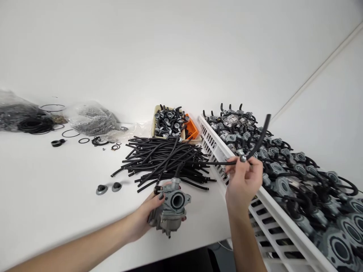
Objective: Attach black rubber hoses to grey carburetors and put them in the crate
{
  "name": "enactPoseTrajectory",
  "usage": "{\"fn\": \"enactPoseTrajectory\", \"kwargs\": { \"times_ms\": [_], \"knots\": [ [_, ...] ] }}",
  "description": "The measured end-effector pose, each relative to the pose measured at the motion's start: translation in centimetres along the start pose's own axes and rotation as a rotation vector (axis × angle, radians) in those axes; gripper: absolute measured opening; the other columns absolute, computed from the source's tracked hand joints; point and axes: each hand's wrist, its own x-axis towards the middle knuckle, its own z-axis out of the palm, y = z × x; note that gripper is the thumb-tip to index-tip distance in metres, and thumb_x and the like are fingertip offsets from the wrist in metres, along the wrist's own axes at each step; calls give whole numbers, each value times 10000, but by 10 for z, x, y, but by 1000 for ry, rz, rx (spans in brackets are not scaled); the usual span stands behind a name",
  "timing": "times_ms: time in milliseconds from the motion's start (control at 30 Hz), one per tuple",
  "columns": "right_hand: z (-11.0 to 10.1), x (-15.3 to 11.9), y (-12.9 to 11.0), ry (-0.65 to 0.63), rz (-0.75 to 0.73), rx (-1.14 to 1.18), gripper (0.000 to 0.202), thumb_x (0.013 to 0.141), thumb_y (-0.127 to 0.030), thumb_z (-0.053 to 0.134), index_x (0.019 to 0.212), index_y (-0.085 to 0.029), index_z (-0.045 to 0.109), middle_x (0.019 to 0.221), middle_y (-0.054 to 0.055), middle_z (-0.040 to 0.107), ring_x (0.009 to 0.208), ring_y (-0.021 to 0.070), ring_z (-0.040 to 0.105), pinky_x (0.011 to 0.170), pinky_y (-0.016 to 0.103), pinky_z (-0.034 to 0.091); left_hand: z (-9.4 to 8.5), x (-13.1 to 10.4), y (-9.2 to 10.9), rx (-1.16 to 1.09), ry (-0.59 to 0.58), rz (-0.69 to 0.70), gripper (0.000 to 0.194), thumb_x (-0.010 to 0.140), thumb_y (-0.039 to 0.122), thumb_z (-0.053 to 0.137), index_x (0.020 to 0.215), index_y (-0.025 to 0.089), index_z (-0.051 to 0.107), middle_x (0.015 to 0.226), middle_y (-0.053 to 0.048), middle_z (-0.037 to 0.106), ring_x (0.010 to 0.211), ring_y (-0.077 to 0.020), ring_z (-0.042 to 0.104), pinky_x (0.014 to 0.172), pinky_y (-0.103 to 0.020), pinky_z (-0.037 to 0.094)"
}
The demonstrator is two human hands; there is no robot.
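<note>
My left hand (153,207) is closed around a grey metal carburetor (171,215), held above the table with its round bore facing me. A short black rubber piece stands up from the carburetor's top. In my right hand (245,177), thumb and fingers pinch a black rubber hose (262,136); one end curves upward, and the other stretches left toward the hose pile. A heap of similar black hoses (167,155) lies on the table behind the carburetor. Two small grey caps (116,186) rest left of my left hand.
To the right, a white slatted crate (272,219) holds many carburetors (283,185). A cream bin (157,109) of capped parts and an orange bin (193,126) stand at the back. Plastic bags (90,117) and black rubber rings (70,133) lie at the left on the white table (56,204).
</note>
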Motion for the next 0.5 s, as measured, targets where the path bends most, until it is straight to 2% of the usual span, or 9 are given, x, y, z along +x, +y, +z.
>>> {"fn": "enactPoseTrajectory", "kwargs": {
  "times_ms": [133,267,367,500],
  "knots": [
    [-14,-28,-21,17,112,115,164,909,-339,648,909,-224,532,712,-26,640,469,88,531,443,217,421,6,0,5,47,155,143,608,661,523,828,1170,268,611,1009,-53,761,848,-288,760,740,-349,597],
    [-27,-60,-34,7,227,220,108,936,-327,612,895,-238,568,656,-42,595,427,78,481,382,192,386,9,2,8,26,342,276,699,658,526,829,1257,289,557,980,-34,746,858,-275,753,718,-341,608],
    [-31,-82,-33,-4,286,266,81,947,-340,600,936,-260,599,659,-40,582,477,92,508,391,186,405,7,3,7,40,413,329,665,656,521,832,1218,267,585,987,-39,734,865,-271,744,724,-345,608],
    [-29,-96,-26,-9,368,356,59,964,-318,578,982,-276,616,674,-47,583,466,77,477,418,180,426,6,4,3,108,449,325,523,670,533,818,1037,209,634,929,-69,732,853,-281,728,672,-352,598]
  ]
}}
